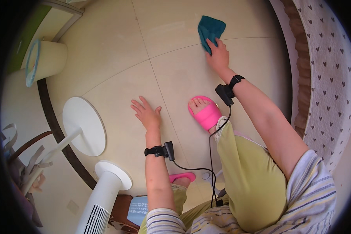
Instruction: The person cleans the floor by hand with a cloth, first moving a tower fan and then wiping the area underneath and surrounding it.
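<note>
A teal cloth [211, 31] lies on the tiled floor [175, 74], up ahead and right of centre. My right hand [218, 55] presses its near edge, with the fingers on the fabric. Nearer to me and to the left, my left hand [147, 114] hovers over or rests on the floor, which I cannot tell. Its fingers are spread and it holds nothing. Between my arms is my foot in a pink slipper [206, 117]. Each wrist wears a black strap with a small box and a cable.
At left stand a white bin [50, 57] with a blue rim, a round white stand base [85, 124] and a white tower fan [101, 202]. A brown bag [121, 212] and a light blue box [137, 210] sit by my left arm. A heart-patterned bed cover [327, 74] hangs at right.
</note>
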### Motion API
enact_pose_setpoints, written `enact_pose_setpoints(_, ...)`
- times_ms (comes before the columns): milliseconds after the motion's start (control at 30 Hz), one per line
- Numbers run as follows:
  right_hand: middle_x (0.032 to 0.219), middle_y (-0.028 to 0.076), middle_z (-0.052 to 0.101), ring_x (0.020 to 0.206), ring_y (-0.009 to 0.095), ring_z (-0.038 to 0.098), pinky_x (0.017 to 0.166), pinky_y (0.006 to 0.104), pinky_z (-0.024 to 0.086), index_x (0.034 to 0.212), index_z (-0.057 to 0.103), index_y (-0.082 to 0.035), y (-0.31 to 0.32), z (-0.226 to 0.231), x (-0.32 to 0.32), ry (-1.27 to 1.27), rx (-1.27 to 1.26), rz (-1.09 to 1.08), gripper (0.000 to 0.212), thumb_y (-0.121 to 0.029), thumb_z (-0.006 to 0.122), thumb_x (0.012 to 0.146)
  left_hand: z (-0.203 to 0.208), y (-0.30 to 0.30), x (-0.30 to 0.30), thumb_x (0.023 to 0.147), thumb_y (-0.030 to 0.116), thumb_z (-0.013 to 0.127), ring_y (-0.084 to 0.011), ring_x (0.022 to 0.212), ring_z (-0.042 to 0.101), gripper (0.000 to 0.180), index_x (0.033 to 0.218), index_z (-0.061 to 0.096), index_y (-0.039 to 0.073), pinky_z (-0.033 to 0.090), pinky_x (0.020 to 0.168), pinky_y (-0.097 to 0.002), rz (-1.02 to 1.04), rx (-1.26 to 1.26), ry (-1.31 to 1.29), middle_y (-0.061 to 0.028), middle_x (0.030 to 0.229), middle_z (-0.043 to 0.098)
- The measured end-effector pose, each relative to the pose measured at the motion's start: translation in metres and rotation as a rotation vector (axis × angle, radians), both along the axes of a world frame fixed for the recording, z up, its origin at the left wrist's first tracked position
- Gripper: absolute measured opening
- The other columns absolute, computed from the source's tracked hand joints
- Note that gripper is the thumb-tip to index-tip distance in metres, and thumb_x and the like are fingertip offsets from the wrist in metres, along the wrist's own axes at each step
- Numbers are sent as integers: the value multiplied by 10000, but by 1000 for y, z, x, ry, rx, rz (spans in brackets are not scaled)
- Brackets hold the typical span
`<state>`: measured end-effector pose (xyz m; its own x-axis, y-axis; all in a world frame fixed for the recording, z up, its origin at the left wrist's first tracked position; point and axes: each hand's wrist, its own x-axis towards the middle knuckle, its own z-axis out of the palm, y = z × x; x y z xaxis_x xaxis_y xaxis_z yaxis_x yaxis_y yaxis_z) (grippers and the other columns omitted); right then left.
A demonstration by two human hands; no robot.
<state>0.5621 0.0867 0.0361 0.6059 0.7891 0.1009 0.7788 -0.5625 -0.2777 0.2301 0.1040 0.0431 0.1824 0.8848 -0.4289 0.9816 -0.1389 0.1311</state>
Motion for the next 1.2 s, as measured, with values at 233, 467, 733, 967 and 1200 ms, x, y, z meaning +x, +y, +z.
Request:
enact_pose_setpoints(233,1269,128,505,1117,331,512,904,438,460,1219,582,-176,17,10,-67,234,-69,533,561,-86,655,670,-6,1,1,763,296,755,-480,1394,81,989,1487,115,85,326,1024,-603,16,-36,35,-291,1514,36)
enact_pose_setpoints(467,1280,164,516,1132,352,519,935,430,453,1233,578,-130,41,1,-69,520,-86,729,531,-281,674,734,5,16,-1,738,387,757,-470,1396,94,998,1479,162,83,313,1065,-529,-22,-151,3,-303,1510,46)
enact_pose_setpoints(733,1091,192,648,1031,337,606,911,387,475,1149,642,-73,141,101,-20,691,156,418,428,-318,595,800,20,30,6,820,461,649,-392,1296,389,737,1346,437,-10,362,1045,-426,131,-235,-451,-273,1359,438)
enact_pose_setpoints(967,1040,143,666,983,268,626,832,351,507,1177,620,-47,221,201,11,650,111,592,431,-271,628,809,64,11,67,842,395,654,-297,1119,575,598,1242,544,-36,451,930,-356,445,-331,-889,-212,1209,594)
enact_pose_setpoints(1200,905,122,682,759,224,637,602,340,540,1098,664,-37,227,318,-55,638,-16,654,349,-223,596,810,95,18,51,905,332,591,-180,928,613,447,1237,551,36,522,756,-316,686,-478,-1002,-76,1100,609)
